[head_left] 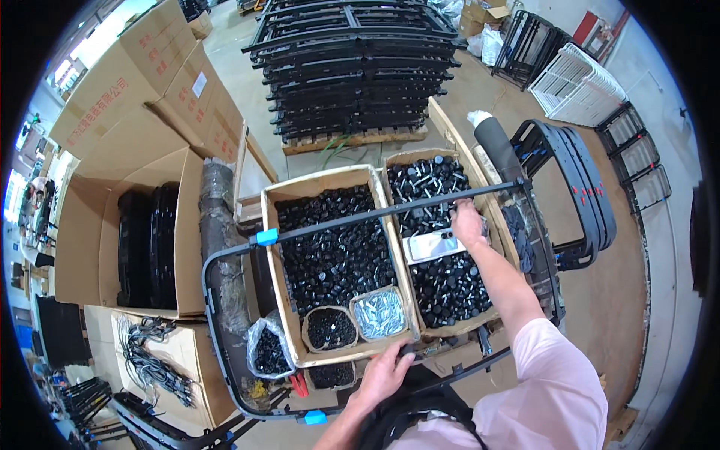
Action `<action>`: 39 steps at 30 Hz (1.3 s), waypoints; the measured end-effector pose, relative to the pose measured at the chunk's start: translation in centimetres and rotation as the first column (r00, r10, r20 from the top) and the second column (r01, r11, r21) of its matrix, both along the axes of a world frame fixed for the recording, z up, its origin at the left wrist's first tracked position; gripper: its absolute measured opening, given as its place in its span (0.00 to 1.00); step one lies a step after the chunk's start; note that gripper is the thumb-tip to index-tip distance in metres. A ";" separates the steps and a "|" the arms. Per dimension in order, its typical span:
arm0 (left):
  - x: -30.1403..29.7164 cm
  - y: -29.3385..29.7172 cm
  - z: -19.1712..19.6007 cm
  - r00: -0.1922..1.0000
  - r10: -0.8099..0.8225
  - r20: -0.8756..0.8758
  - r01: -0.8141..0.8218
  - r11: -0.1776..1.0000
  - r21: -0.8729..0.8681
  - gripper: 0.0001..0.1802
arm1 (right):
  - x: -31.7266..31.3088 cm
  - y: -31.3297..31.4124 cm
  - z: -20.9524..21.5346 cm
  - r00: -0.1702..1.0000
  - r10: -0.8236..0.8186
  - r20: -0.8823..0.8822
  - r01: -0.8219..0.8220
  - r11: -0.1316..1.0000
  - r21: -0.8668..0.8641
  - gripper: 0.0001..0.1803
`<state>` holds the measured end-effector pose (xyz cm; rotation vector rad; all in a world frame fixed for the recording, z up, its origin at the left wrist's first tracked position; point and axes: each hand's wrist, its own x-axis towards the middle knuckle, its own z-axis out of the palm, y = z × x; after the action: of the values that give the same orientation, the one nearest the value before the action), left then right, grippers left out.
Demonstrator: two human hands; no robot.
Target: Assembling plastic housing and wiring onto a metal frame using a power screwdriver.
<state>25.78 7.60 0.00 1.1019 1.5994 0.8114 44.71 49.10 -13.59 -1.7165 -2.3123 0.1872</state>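
A black tubular frame (339, 225) with blue clips lies across two wooden boxes of small parts. My right hand (466, 223) is at the frame's far bar, over the right box (417, 300); its fingers are bent, and what they grip is hidden. Below it are black round-headed bolts (427, 180) and a white tray (433, 245). My left hand (384, 377) is closed at the near edge of the left box (279, 259), a small black piece (406, 349) at its fingertips. Black caps (330, 247) fill that box.
Inside the left box stand a small carton of silver screws (379, 313) and one of black bits (331, 328). A plastic bag of black parts (270, 352) sits beside it. Stacked black frames (352, 75) stand beyond; tall cartons (161, 82) rise at left.
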 end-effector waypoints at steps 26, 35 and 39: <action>-2.7 -6.5 0.3 0.994 0.085 -0.067 -0.083 0.996 0.040 0.23 | -15.1 -3.4 16.3 0.830 0.556 -0.041 -0.548 0.800 -0.245 0.19; 1.8 -8.7 0.8 0.976 0.207 -0.067 -0.205 0.978 0.028 0.22 | -15.6 -3.0 17.1 0.854 0.517 0.061 -0.502 0.849 -0.166 0.19; 4.0 -10.0 0.8 0.961 0.251 -0.112 -0.242 0.966 0.093 0.22 | -15.9 -3.5 16.6 0.865 0.496 0.081 -0.487 0.867 -0.106 0.23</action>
<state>29.83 -2.39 0.83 1.0362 1.8477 0.9939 28.76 45.58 3.00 -1.1495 -2.8217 0.2941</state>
